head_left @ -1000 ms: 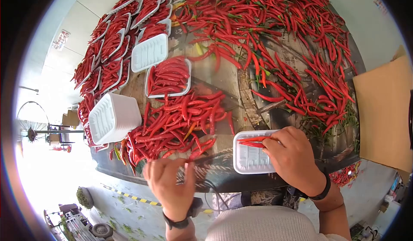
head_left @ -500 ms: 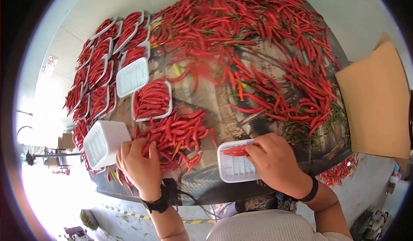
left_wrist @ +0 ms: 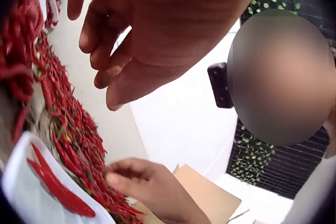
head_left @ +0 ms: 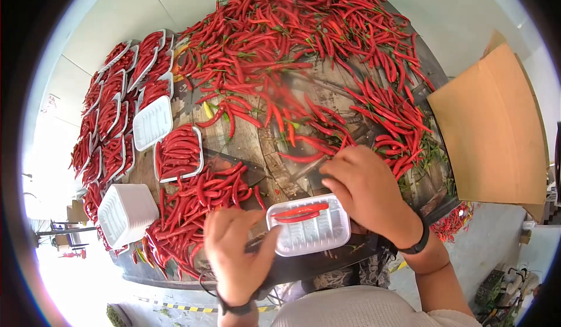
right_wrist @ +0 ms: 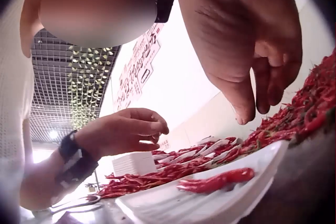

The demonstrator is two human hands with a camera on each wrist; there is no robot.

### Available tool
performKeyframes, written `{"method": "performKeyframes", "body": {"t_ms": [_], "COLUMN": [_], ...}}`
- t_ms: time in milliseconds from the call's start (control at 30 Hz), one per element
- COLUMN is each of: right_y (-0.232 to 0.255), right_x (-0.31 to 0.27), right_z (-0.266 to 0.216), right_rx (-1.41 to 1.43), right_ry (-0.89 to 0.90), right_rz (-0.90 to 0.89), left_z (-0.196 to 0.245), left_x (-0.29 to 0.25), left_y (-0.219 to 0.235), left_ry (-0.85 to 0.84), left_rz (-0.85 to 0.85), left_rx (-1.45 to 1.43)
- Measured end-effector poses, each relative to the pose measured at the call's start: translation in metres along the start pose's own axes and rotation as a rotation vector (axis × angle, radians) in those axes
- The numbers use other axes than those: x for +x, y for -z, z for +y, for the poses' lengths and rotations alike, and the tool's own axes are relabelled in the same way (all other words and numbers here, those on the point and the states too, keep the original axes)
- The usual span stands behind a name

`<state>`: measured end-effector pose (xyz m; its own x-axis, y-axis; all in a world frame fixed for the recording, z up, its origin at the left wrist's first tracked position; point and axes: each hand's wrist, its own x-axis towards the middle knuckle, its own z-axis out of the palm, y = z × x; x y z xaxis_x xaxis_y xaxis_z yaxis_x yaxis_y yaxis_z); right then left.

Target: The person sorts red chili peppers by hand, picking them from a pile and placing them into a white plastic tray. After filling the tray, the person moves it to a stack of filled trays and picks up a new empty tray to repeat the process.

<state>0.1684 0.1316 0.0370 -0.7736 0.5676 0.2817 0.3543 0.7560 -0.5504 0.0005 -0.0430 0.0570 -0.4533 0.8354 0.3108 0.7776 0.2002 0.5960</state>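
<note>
Two or more red chillies (head_left: 301, 212) lie across the upper part of a white ribbed tray (head_left: 312, 240) near the table's front edge. At the tray's left side is my left hand (head_left: 238, 260), slightly blurred, thumb apart from the fingers and nothing visible in its grasp. My right hand (head_left: 374, 197) hovers by the tray's upper right corner, fingers loosely bent. In the left wrist view the left hand (left_wrist: 142, 29) hangs empty above the tray (left_wrist: 26, 192). The right wrist view shows the right hand (right_wrist: 247, 40) also empty, above the chillies (right_wrist: 218, 181).
Loose chillies (head_left: 198, 198) are piled left of the tray, beside a stack of white trays (head_left: 130, 213). A filled tray (head_left: 179, 153) and an empty one (head_left: 152, 122) stand farther back, near rows of filled trays (head_left: 111, 114). More chillies (head_left: 280, 29) cover the back; a cardboard box (head_left: 488, 128) stands right.
The right hand has let go of the chillies, which now lie in the tray. The left hand has come from the pile beside the stack to the tray's left side. The head view has shifted.
</note>
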Motion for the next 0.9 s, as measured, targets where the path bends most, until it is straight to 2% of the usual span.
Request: {"method": "performKeyframes", "body": {"t_ms": [100, 200, 267, 333, 433, 500, 567, 600, 700, 733, 800, 900], "right_y": [-0.007, -0.021, -0.026, -0.030, -0.027, -0.016, -0.003, 0.003, 0.014, 0.015, 0.009, -0.008], "right_x": [0.014, 0.021, 0.026, 0.030, 0.031, 0.030, 0.024, 0.019, -0.002, -0.010, -0.026, -0.042], "right_z": [0.009, 0.016, 0.021, 0.025, 0.027, 0.020, 0.012, 0.008, -0.007, -0.011, -0.018, -0.023], "right_rx": [-0.084, -0.156, -0.163, -0.172, -0.180, -0.014, 0.058, 0.134, 0.088, 0.063, 0.084, 0.059], "right_ry": [-0.003, 0.005, 0.003, 0.004, 0.049, 0.059, 0.061, 0.052, 0.080, 0.088, 0.113, 0.176], "right_rz": [-0.021, -0.026, -0.036, -0.044, -0.064, 0.010, 0.000, 0.000, -0.005, -0.029, -0.126, -0.193], "left_z": [-0.004, -0.012, -0.019, -0.025, -0.026, -0.028, -0.029, -0.029, -0.035, -0.032, -0.038, -0.039], "left_x": [0.002, 0.005, 0.008, 0.009, 0.005, 0.004, 0.005, 0.004, 0.003, 0.002, -0.007, -0.011], "left_y": [-0.028, -0.033, -0.035, -0.036, -0.043, -0.045, -0.043, -0.042, -0.038, -0.034, -0.039, -0.045], "left_ry": [-0.084, -0.113, -0.119, -0.133, -0.108, -0.101, -0.113, -0.102, -0.033, 0.051, 0.212, 0.193], "left_rz": [-0.036, -0.101, -0.087, -0.157, -0.157, -0.148, -0.163, -0.162, -0.011, 0.015, 0.067, 0.062], "left_rx": [-0.042, -0.072, -0.075, -0.121, -0.159, -0.158, -0.184, -0.189, -0.287, -0.309, -0.564, -0.712]}}
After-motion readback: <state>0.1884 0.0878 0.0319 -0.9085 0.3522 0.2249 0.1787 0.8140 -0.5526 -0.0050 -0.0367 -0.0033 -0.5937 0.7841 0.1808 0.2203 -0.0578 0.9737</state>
